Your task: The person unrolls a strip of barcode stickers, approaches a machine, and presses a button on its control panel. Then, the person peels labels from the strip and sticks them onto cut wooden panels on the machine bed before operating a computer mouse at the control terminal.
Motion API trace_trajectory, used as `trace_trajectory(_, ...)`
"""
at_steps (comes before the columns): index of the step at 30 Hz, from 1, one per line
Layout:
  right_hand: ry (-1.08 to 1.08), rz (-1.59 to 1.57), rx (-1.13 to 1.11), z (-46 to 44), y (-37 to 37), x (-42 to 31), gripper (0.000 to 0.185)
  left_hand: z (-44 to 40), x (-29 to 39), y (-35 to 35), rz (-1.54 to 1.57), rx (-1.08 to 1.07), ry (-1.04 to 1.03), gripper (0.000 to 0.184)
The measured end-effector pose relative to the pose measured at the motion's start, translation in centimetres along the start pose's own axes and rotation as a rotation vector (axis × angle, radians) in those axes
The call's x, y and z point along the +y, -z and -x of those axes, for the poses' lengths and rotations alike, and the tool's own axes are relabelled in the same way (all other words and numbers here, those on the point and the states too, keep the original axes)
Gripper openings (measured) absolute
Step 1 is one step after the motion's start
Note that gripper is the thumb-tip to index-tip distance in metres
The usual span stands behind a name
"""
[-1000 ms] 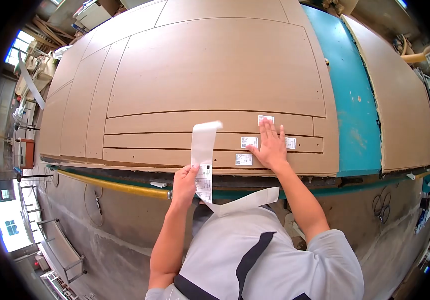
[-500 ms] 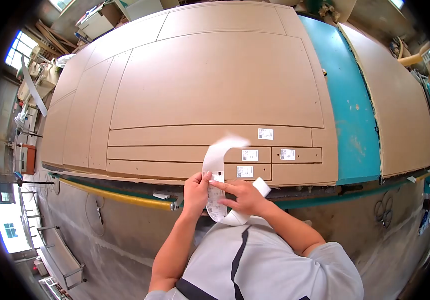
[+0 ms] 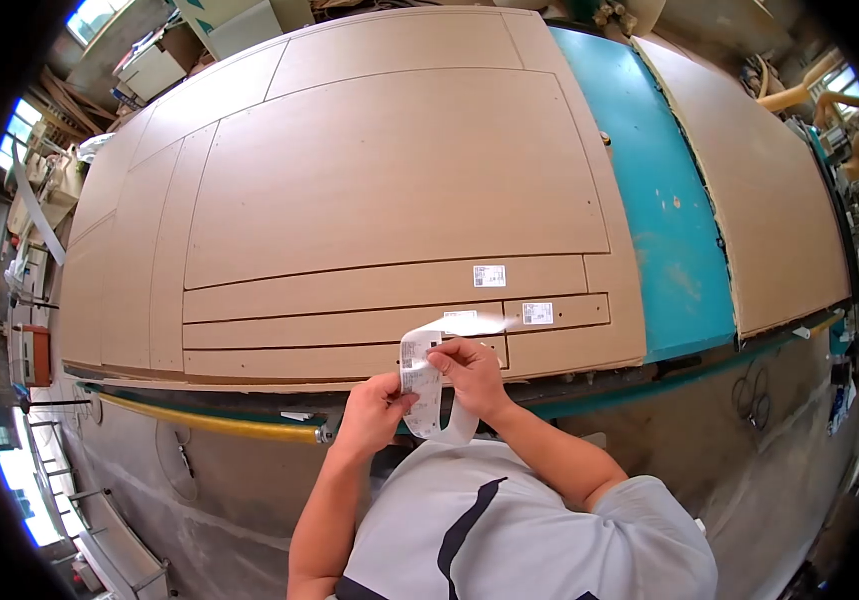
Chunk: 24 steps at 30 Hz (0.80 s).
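Note:
A curling white strip of printed labels (image 3: 424, 404) hangs in front of my body at the near edge of the board. My left hand (image 3: 372, 414) pinches the strip's left side between thumb and fingers. Higher up on the right, my right hand (image 3: 474, 376) is closed on the strip with thumb and forefinger. The strip's upper end curls away over the board and is blurred. Beyond the hands lies a large brown board (image 3: 390, 170) cut into panels. White labels (image 3: 490, 276) sit on several narrow panels; the strip and right hand partly cover some of them.
A turquoise table surface (image 3: 640, 190) shows right of the board, with another brown board (image 3: 750, 190) past it. Along the near edge runs a yellow bar (image 3: 220, 420). Dark cable loops (image 3: 752, 396) are low at the right, and a metal rack (image 3: 120, 545) stands lower left.
The view has shifted, so the board appears further left. My right hand has moved up the strip, and my left hand now grips lower on it. The strip's loose end swings to the right.

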State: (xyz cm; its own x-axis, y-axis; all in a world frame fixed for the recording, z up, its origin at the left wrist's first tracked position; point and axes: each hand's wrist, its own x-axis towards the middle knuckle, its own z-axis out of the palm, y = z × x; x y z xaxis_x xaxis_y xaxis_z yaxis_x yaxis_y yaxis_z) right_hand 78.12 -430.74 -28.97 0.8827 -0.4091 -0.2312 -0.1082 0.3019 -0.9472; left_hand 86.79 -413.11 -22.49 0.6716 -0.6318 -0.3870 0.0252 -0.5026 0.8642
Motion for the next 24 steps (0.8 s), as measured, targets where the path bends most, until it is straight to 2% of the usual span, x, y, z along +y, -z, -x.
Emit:
trace_trajectory(1, -0.067, -0.187, 0.021, -0.5, 0.2, 0.6, 0.017, -0.2, -0.6, 0.4, -0.099, -0.03, -0.048, 0.016)
trace_trajectory(3, -0.036, -0.098, -0.035, -1.8, 1.6, 1.3, 0.016, -0.2, -1.4, 1.1, -0.193, -0.052, -0.091, 0.016)
trace_trajectory(5, 0.08, 0.009, -0.219, -2.9, 2.2, 0.0, 0.018, 0.2, -1.2, 1.6, 0.074, -0.081, 0.139, 0.018)
trace_trajectory(6, -0.077, 0.033, -0.222, -2.4, 1.7, -1.2, 0.029, 0.1, -1.3, 1.8, 0.08, -0.073, 0.143, 0.018)
trace_trajectory(8, -0.007, 0.264, -0.476, -2.3, 1.1, -3.8, 0.045, 0.3, -1.6, 2.2, 0.279, -0.048, 0.208, 0.019)
trace_trajectory(10, 0.036, 0.346, -0.498, -2.3, 0.2, -3.7, 0.049, 0.2, -1.9, 2.5, 0.239, -0.038, 0.176, 0.019)
trace_trajectory(12, -0.023, 0.347, -0.46, -3.0, -0.7, -2.9, 0.04, 0.0, -2.1, 2.7, 0.202, -0.02, 0.142, 0.019)
trace_trajectory(13, 0.002, 0.355, -0.42, -3.3, -1.1, -2.9, 0.029, 0.1, -2.2, 2.8, 0.195, 0.001, 0.117, 0.018)
trace_trajectory(15, -0.03, 0.369, -0.419, -4.1, -1.8, -3.5, 0.025, 0.4, -2.1, 3.0, 0.197, 0.031, 0.105, 0.018)
trace_trajectory(18, -0.106, 0.383, -0.436, -5.6, -2.0, -1.9, 0.02, 0.5, -1.9, 3.6, 0.093, -0.033, 0.15, 0.02)
trace_trajectory(20, -0.045, 0.072, -0.513, -7.8, -1.3, -0.5, 0.022, 0.5, -2.5, 4.0, -0.081, -0.079, 0.119, 0.025)
trace_trajectory(22, -0.247, -0.061, -0.212, -11.5, -1.0, 0.8, 0.021, 0.9, -3.2, 4.1, -0.038, -0.063, 0.112, 0.027)
trace_trajectory(23, -0.263, -0.276, -0.192, -14.3, 0.1, 0.5, 0.018, 1.2, -3.5, 4.3, -0.003, -0.055, 0.144, 0.028)
trace_trajectory(24, -0.211, -0.261, -0.069, -17.2, 1.2, 0.3, 0.018, 1.4, -4.3, 4.6, 0.081, -0.08, 0.213, 0.029)
